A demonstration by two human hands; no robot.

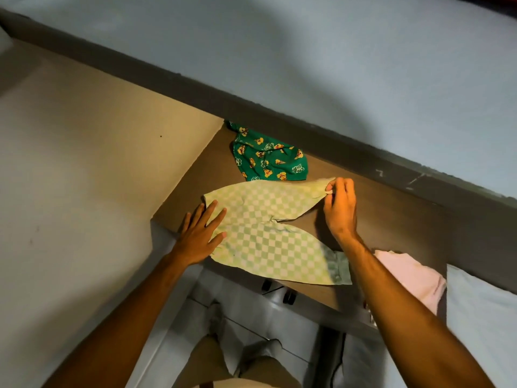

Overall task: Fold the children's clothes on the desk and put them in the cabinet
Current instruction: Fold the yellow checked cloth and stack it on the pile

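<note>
A pair of light green checkered children's shorts [268,242] lies spread flat on the brown desk [391,219], legs pointing right. My left hand [200,233] rests flat and open on the waistband end at the left. My right hand [340,208] pinches the hem of the far leg between thumb and fingertips. A dark green garment with cartoon prints [268,159] lies crumpled behind the shorts, against the wall. A pink garment [411,275] lies at the desk's right, partly hidden by my right forearm.
A beige cabinet side [98,163] rises to the left of the desk. The pale wall [307,65] runs behind the desk. A white pillow-like object [481,317] sits at the right edge. Below the desk's front edge are floor tiles and my legs.
</note>
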